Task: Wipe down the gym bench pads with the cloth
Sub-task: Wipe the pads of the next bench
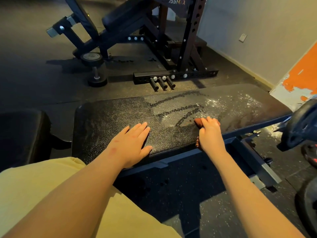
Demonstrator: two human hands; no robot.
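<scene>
A long black bench pad (120, 114) runs left to right in front of me, its right half dusty with white specks and dark wiped streaks. My right hand (210, 133) presses a reddish-brown cloth (199, 121) onto the pad near its front edge; most of the cloth is hidden under the hand. My left hand (133, 142) lies flat on the pad's left-middle part, fingers spread, holding nothing. A second black pad (22, 134) sits at the far left, separated by a gap.
An incline bench (123, 19) and a black rack base with three pegs (163, 83) stand behind the pad. A dumbbell (95, 69) rests on the floor at left. Weight plates (301, 127) sit at the right. The wall with orange paint (303, 69) is close on the right.
</scene>
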